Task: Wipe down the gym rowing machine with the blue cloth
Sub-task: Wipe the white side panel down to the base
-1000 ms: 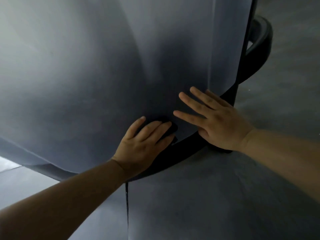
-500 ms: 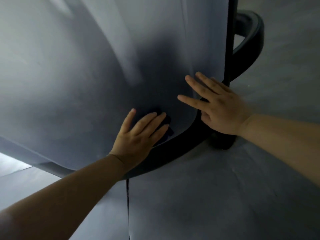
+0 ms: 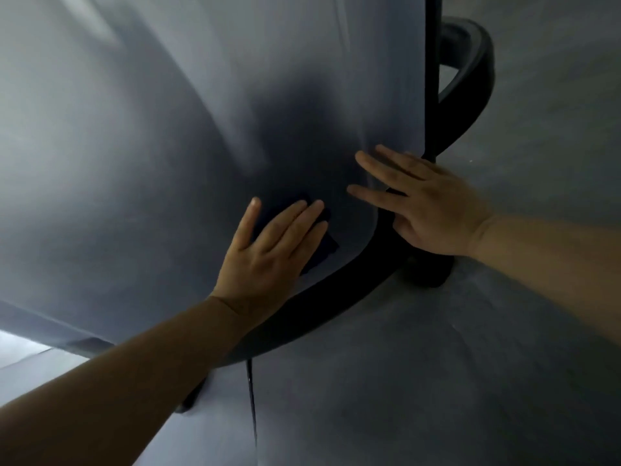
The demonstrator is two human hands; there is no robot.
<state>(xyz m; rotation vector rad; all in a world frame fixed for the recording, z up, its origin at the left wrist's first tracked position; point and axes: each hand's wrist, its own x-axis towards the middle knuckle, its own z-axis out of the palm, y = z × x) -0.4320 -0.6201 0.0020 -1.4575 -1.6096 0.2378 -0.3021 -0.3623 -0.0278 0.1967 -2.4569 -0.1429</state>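
Pressing the cloth (image 3: 327, 245) flat against the grey panel (image 3: 151, 146), the left hand (image 3: 268, 253) lies with fingers straight and nearly together, just above the curved black rim (image 3: 336, 307). The right hand (image 3: 433, 210) rests with fingers spread at the panel's right edge, its palm over the rim. Broad bare panel stretches up and left; grey floor (image 3: 437, 381) lies below the rim.

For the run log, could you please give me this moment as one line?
left hand: flat on blue cloth against grey panel | right hand: open on panel edge
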